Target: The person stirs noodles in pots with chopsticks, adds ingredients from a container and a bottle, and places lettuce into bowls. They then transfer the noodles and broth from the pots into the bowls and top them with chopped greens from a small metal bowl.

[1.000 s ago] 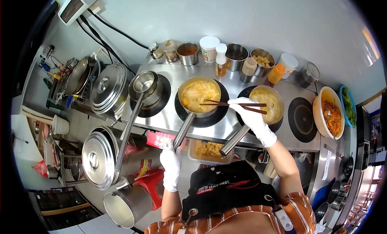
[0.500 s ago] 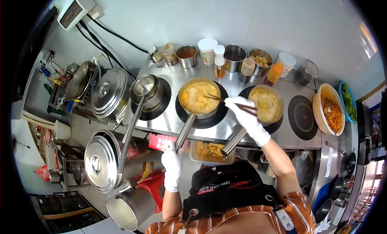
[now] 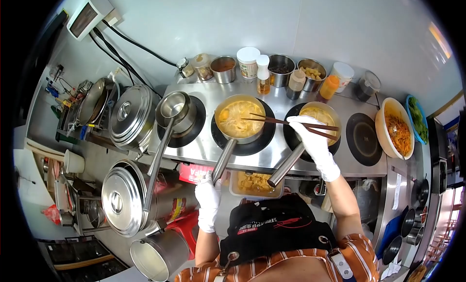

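Note:
My right hand, in a white glove, grips a pair of brown chopsticks. Their tips reach the noodles in yellowish broth inside the middle saucepan. At the end of that saucepan's long handle is my gloved left hand, its fingers closed around the handle end. A second saucepan with similar broth sits to the right, partly hidden under my right hand; its handle points down toward me.
A ladle rests in a pot on the left burner. Seasoning bottles and metal containers line the wall. At right are a bowl of shredded carrot-like food and a bare burner. Lidded pots stand at left.
My right hand has moved right and slightly down, turning the chopsticks flatter and spreading them, with their tips still over the middle saucepan. My left hand stays at the handle.

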`<state>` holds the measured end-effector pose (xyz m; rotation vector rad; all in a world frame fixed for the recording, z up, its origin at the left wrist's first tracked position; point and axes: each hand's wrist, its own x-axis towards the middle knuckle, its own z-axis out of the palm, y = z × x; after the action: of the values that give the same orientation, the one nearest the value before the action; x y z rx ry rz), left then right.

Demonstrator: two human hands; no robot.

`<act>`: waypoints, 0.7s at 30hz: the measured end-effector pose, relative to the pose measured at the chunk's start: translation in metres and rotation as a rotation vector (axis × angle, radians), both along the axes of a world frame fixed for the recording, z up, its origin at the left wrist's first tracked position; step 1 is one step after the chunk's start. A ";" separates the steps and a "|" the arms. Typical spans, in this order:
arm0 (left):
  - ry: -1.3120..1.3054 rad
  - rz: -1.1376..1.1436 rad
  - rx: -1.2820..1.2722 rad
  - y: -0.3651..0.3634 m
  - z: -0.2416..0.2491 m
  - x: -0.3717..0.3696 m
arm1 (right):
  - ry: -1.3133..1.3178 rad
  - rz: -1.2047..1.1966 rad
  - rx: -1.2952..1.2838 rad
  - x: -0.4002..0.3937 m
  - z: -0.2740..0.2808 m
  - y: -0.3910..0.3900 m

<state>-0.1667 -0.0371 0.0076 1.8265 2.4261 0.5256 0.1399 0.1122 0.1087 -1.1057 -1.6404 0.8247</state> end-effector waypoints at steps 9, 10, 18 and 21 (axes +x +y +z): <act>-0.068 -0.111 0.309 0.005 0.009 0.003 | 0.163 -0.480 0.127 0.110 0.042 -0.069; -0.073 -0.149 0.365 0.006 0.010 0.006 | 0.166 -0.511 0.115 0.123 0.044 -0.076; -0.223 -0.263 0.338 0.012 0.019 0.040 | -0.032 -0.569 -0.186 0.157 0.023 -0.093; -0.254 -0.236 0.305 0.007 0.019 0.058 | 0.072 -0.445 -0.098 0.150 -0.006 -0.070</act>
<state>-0.1088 -0.0305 0.0265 1.9741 2.0212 1.0787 0.2900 0.0418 0.1032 -1.4248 -1.2369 0.6463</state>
